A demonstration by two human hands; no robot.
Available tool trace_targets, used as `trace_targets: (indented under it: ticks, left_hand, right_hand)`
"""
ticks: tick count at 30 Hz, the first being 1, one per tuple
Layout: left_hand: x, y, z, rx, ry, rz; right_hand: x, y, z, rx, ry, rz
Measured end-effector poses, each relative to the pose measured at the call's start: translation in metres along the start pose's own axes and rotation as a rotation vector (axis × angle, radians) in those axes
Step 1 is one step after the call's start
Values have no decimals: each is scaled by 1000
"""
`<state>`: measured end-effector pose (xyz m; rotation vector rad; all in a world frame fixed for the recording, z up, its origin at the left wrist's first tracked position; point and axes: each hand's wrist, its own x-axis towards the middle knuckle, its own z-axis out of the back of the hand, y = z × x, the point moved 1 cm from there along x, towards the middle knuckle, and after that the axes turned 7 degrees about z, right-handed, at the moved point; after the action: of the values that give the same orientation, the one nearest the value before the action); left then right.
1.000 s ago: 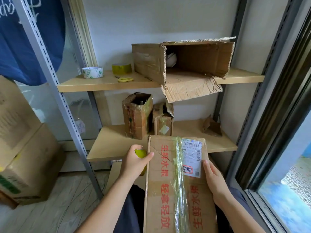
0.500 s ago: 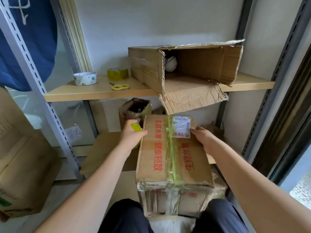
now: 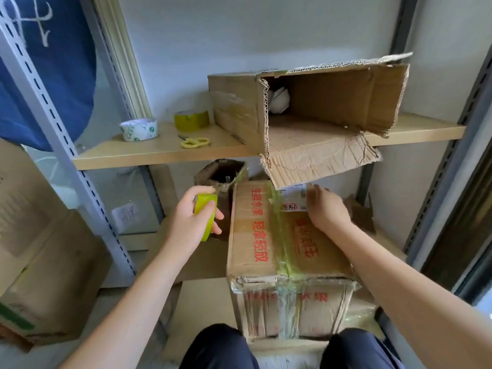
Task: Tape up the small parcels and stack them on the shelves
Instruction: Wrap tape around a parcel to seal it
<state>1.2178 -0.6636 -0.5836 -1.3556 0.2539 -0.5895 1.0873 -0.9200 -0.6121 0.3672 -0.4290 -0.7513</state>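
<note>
Nearest the viewer, the taped parcel (image 3: pixel 285 251), a cardboard box with red characters and yellow-green tape along its top seam, sits on the lower shelf (image 3: pixel 197 262) with its near end overhanging above the person's knees. The right hand (image 3: pixel 326 209) rests on the box's far right top, fingers loosely bent over the white shipping label (image 3: pixel 292 199), gripping nothing. Just left of the box, apart from it, the left hand (image 3: pixel 191 217) grips a yellow-green tape roll (image 3: pixel 206 215), fingers curled through its core. Beyond those fingers stands a small open box (image 3: pixel 222 174). Above, on the upper shelf (image 3: pixel 159 153), lie yellow scissors (image 3: pixel 194 142), a white printed tape roll (image 3: pixel 138 130), a dark yellow tape roll (image 3: pixel 191 120) and a large open carton (image 3: pixel 319 102) on its side, its flap hanging over the right fingertips.
</note>
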Motion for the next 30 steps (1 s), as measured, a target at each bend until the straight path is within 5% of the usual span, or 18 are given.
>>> trace_targets:
  ticks: [4, 7, 12, 20, 27, 30]
  left_hand:
    - [-28, -26, -6, 35, 240, -25]
    - [-40, -39, -21, 99, 375, -65]
    - [-59, -56, -31, 136, 453, -80]
    - [-77, -68, -31, 312, 520, -70]
    - [-89, -81, -27, 551, 566, -96]
    - [-98, -75, 1, 809, 425, -138]
  right_hand:
    - [-80, 43, 10, 250, 2, 356]
    - [-115, 74, 24, 525, -63, 448]
    - [-127, 93, 51, 597, -252, 406]
    - [-147, 94, 65, 183, -375, 392]
    - [-165, 75, 70, 470, -385, 220]
    - [-185, 28, 89, 570, -443, 73]
